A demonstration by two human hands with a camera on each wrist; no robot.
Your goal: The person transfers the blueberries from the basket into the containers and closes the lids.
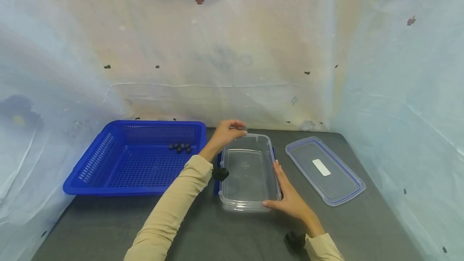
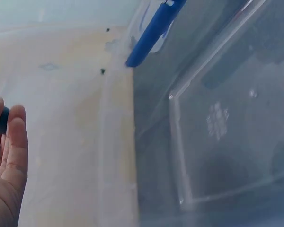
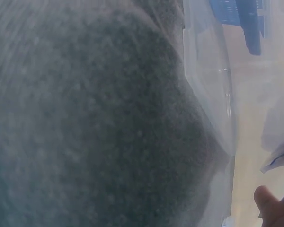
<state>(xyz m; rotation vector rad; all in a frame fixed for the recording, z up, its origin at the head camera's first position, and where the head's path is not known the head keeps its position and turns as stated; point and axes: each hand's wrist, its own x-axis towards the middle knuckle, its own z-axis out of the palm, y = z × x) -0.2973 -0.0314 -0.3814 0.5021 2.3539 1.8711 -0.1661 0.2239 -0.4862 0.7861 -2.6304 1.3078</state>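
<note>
Pinching a dark ball (image 2: 1, 122), your left hand (image 1: 225, 133) hangs by the far end of the box (image 1: 246, 172), whose long axis runs near to far. Right hand (image 1: 290, 198), fingers extended, touches its right side. Basket (image 1: 119, 190) with more balls (image 1: 182, 146) left, lid (image 1: 331, 180) right; neither stands between ball and box.

A grey table (image 1: 224, 235) carrying three things, a blue basket (image 1: 119, 191) sitting left, a clear box (image 1: 250, 172) standing mid-table, a lid (image 1: 334, 177) lying right
</note>
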